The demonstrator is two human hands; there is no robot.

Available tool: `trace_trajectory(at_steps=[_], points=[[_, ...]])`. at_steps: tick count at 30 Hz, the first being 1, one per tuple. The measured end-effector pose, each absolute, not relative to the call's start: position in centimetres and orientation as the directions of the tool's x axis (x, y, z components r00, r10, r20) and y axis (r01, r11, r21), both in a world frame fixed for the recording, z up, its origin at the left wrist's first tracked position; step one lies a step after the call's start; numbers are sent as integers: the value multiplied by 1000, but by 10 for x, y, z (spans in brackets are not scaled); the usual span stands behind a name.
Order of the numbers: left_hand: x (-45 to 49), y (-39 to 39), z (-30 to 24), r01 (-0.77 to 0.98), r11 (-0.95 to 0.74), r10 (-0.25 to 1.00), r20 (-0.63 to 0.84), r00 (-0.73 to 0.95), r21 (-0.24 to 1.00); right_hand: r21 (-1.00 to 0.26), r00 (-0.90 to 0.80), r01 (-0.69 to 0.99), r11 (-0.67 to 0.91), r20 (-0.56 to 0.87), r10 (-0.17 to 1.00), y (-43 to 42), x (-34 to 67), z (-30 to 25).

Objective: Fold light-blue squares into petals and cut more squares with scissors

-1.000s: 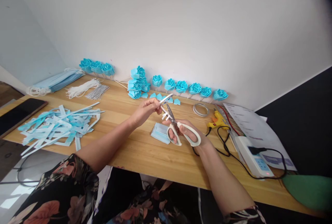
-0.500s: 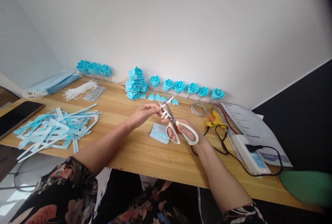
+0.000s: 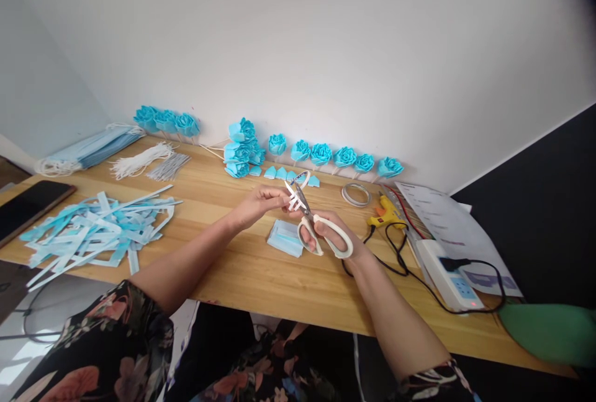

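Note:
My right hand [image 3: 354, 242] grips white-handled scissors [image 3: 306, 211], thumb and fingers through the loops, with the blades pointing up and away from me. Between the thumb and fingertips of my left hand [image 3: 258, 206] is a white piece with narrow strips [image 3: 295, 202], right at the blades. One narrow part of it, with dark marks, curls up past the blade tips. Below my hands lies a folded light-blue piece of mask fabric [image 3: 285, 239]. Several small blue cut pieces [image 3: 281, 173] lie in a row beyond them.
Blue fabric roses [image 3: 321, 154] line the wall. To the left are cut strips [image 3: 107, 228], a phone [image 3: 35, 206], white cords [image 3: 142, 159], grey wires [image 3: 168, 166] and masks [image 3: 93, 148]. Rightward are a tape roll [image 3: 356, 194], a yellow glue gun [image 3: 385, 212] and a power strip [image 3: 449, 278].
The narrow part near the blade tips, nearly straight before, now bends into a loop. The scissor blades look closer together. Both hands stay almost in place.

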State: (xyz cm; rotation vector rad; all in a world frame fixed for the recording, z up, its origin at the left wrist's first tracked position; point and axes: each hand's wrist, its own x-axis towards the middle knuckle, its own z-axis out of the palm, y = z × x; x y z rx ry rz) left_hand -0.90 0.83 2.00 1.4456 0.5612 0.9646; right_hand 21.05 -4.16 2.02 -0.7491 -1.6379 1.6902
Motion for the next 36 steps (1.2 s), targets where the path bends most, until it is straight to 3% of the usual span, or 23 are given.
trace_trajectory(at_steps=[15, 20, 24, 29, 36], points=[[-11, 7, 27, -122, -180, 807, 217, 549, 976, -991, -569, -114, -76, 3, 823, -44, 203, 17], [-8, 2, 32, -77, -253, 754, 247, 609, 964, -989, -511, -147, 15, 89, 855, -46, 204, 24], [-10, 5, 29, -137, -267, 820, 300, 488, 954, -979, -505, -189, 82, 168, 846, -42, 210, 31], [-11, 8, 21, -208, -244, 802, 317, 506, 947, -931, -269, -309, 196, 283, 920, -31, 215, 29], [-2, -5, 25, -76, -285, 696, 261, 669, 956, -897, -34, -402, 184, 215, 976, -26, 209, 28]])
